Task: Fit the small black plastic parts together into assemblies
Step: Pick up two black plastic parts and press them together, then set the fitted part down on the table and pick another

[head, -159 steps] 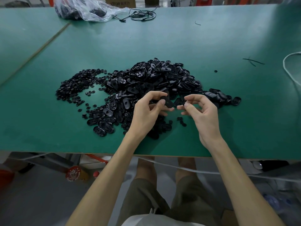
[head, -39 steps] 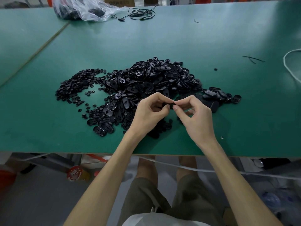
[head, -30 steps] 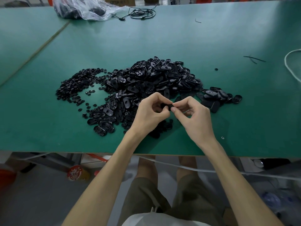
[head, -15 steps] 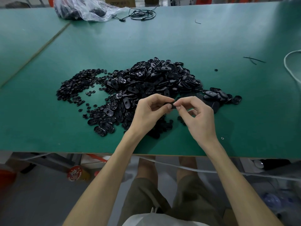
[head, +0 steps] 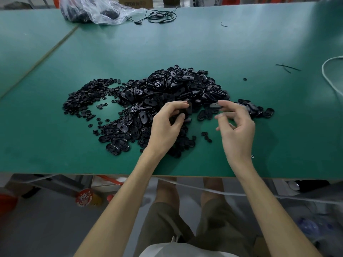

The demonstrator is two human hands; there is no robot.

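A big heap of black oval plastic parts (head: 178,89) lies mid-table, with a spread of small round black parts (head: 87,97) to its left. A few ovals (head: 254,108) lie in a small group to the right. My left hand (head: 165,127) hovers over the heap's near edge, thumb and fingers curled on a black part (head: 188,109). My right hand (head: 237,127) is apart from it to the right, fingers spread. A blurred oval part (head: 215,105) sits right at its index fingertip; whether it is gripped is unclear.
The green table (head: 204,49) has a seam (head: 46,54) at the left and its near edge just under my wrists. A clear plastic bag (head: 96,8) and a coiled black cable (head: 159,15) lie at the back; a white cord (head: 328,75) curves at the right edge.
Half a second ago both hands pinched one part together between their fingertips. They have since separated: the right hand swung to the right and its fingers spread, while the left kept a black part.
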